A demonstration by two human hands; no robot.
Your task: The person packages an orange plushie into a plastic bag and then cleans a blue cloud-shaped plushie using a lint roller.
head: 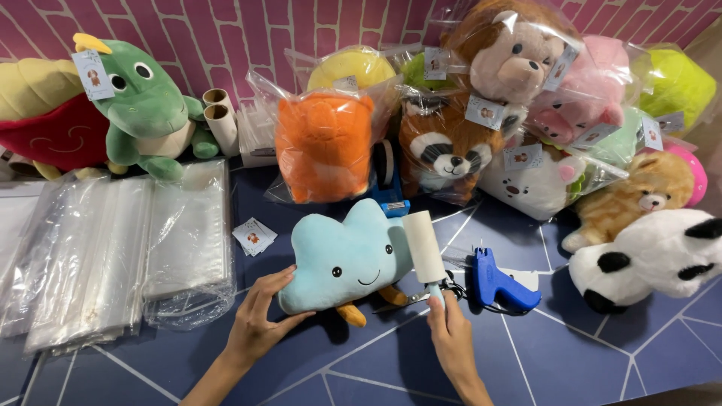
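The cloud plush [347, 256] lay steadied by the left hand [258, 316]; the right hand's [449, 323] fingers gripped the lint roller [425, 248], best rolled gently.

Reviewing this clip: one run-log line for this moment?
left hand: steadies cloud plush | right hand: holds lint roller against plush | tagging gun: idle on table
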